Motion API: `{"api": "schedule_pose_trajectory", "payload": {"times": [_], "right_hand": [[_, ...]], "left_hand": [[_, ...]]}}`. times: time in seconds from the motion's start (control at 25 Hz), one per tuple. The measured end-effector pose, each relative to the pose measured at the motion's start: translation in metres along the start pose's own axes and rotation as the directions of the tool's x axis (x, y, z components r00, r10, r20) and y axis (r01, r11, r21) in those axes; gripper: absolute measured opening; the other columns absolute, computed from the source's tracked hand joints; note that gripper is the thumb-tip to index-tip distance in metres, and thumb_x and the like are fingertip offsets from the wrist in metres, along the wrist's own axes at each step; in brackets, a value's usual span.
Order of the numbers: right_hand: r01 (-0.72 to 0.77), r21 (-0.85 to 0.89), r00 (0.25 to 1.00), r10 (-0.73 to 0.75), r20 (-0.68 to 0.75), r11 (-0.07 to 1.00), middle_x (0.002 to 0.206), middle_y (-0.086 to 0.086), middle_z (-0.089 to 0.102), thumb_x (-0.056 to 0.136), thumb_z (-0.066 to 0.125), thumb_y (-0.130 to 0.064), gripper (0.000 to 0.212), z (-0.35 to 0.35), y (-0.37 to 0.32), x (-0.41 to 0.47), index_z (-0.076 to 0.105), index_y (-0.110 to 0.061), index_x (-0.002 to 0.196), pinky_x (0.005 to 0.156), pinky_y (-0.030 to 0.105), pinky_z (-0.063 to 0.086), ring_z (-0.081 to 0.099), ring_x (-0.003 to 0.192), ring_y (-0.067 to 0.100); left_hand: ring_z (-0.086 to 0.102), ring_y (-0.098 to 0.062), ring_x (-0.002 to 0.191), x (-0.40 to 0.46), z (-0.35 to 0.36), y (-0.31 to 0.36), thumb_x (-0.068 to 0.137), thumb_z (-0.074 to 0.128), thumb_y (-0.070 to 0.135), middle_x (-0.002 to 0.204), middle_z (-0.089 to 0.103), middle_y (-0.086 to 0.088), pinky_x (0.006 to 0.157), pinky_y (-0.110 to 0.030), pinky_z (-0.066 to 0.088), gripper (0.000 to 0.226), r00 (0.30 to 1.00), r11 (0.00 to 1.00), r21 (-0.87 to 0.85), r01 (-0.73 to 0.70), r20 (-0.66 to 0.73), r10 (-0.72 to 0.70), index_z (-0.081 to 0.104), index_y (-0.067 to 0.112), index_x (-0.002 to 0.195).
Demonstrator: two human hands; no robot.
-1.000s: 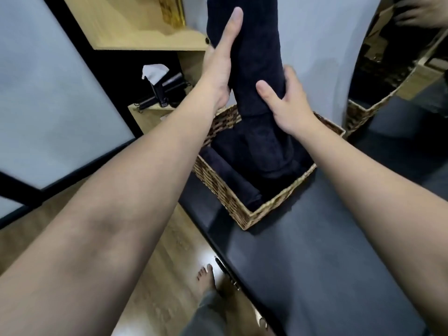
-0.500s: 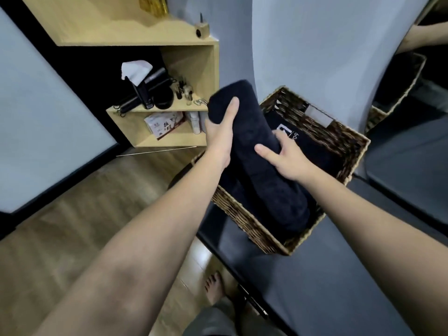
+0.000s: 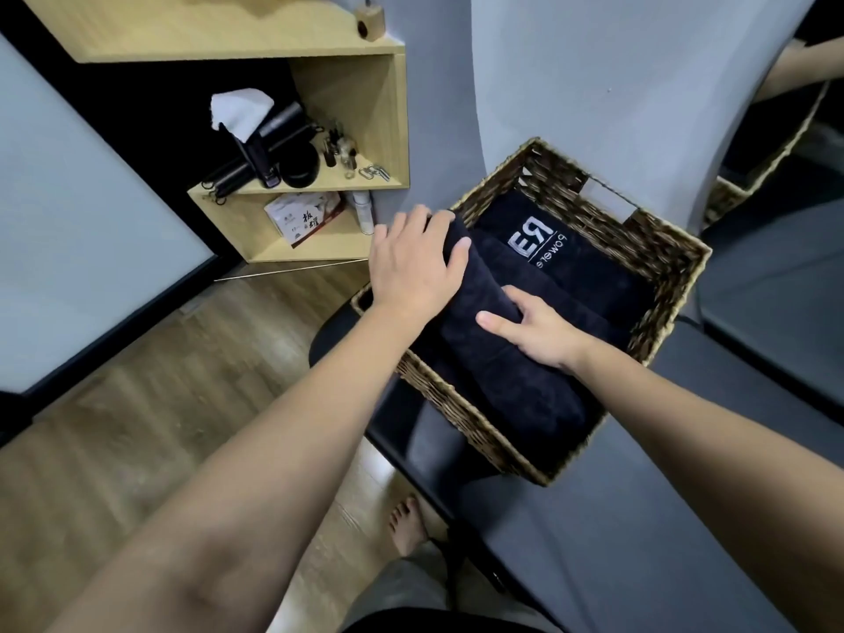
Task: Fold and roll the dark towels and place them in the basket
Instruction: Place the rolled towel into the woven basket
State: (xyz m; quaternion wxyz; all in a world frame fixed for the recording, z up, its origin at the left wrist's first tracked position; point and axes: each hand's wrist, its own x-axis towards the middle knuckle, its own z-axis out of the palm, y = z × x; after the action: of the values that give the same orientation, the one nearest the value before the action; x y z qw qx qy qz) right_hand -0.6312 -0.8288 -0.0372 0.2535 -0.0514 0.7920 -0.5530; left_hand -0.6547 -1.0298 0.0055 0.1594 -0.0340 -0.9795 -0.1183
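A rolled dark towel (image 3: 498,358) lies lengthwise in the wicker basket (image 3: 662,249), along its left side. My left hand (image 3: 411,262) rests flat over the roll's far end, fingers spread across it. My right hand (image 3: 534,331) presses on the roll's middle, with the fingers tucked down its far side. Beside it in the basket lie another dark roll (image 3: 571,303) and a dark towel with white lettering (image 3: 543,244). The basket stands on a dark padded bench (image 3: 639,541).
A wooden corner shelf (image 3: 319,185) at the left holds a tissue box, a black jar, small bottles and a carton. A wood floor lies below, with my bare foot (image 3: 406,525) by the bench edge. A grey wall and a mirror (image 3: 785,175) are behind the basket.
The rolled towel went from standing upright above the basket to lying down inside it. Both hands came down with it, and my left hand now lies flat on its far end.
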Motion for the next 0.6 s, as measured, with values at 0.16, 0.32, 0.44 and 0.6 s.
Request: {"api": "schedule_pose_trajectory", "payload": {"times": [0.16,0.32,0.44,0.6], "right_hand": [[-0.021,0.049,0.998,0.018,0.058,0.999,0.108,-0.004,0.076,0.092,0.072,-0.03,0.026,0.002,0.005,-0.001,0.066,-0.017,0.114,0.087,0.023,0.056,0.071,0.103,0.011],[-0.064,-0.018,0.99,0.066,0.124,0.998,0.096,-0.015,0.076,0.091,0.073,-0.032,0.018,0.006,0.018,-0.004,0.068,-0.023,0.106,0.08,0.018,0.052,0.071,0.094,0.002],[-0.063,-0.143,0.98,0.088,0.176,0.988,0.092,-0.013,0.075,0.087,0.077,-0.041,0.023,0.014,0.033,-0.005,0.069,-0.024,0.101,0.082,0.022,0.052,0.07,0.089,0.002],[-0.076,-0.187,0.977,0.111,0.184,0.98,0.089,-0.012,0.073,0.086,0.076,-0.047,0.03,0.014,0.031,-0.006,0.069,-0.022,0.101,0.083,0.025,0.051,0.067,0.084,0.003]], "left_hand": [[0.064,-0.034,0.095,0.014,-0.014,0.007,0.103,0.039,0.042,0.107,0.063,-0.008,0.074,-0.04,0.04,0.035,0.982,0.983,0.18,-0.04,0.188,0.005,0.058,0.017,0.118],[0.067,-0.032,0.102,-0.002,-0.006,0.022,0.106,0.037,0.024,0.116,0.066,-0.011,0.07,-0.036,0.034,0.026,0.933,0.94,0.334,-0.066,0.355,-0.061,0.053,0.016,0.125],[0.066,-0.027,0.108,-0.031,0.002,0.019,0.102,0.039,0.011,0.122,0.066,-0.008,0.075,-0.033,0.037,0.031,0.831,0.88,0.457,-0.128,0.534,-0.157,0.056,0.014,0.127],[0.05,-0.028,0.117,-0.028,0.004,0.038,0.103,0.04,0.028,0.128,0.054,-0.01,0.092,-0.038,0.041,0.036,0.788,0.738,0.547,-0.395,0.615,-0.035,0.064,0.018,0.128]]}}
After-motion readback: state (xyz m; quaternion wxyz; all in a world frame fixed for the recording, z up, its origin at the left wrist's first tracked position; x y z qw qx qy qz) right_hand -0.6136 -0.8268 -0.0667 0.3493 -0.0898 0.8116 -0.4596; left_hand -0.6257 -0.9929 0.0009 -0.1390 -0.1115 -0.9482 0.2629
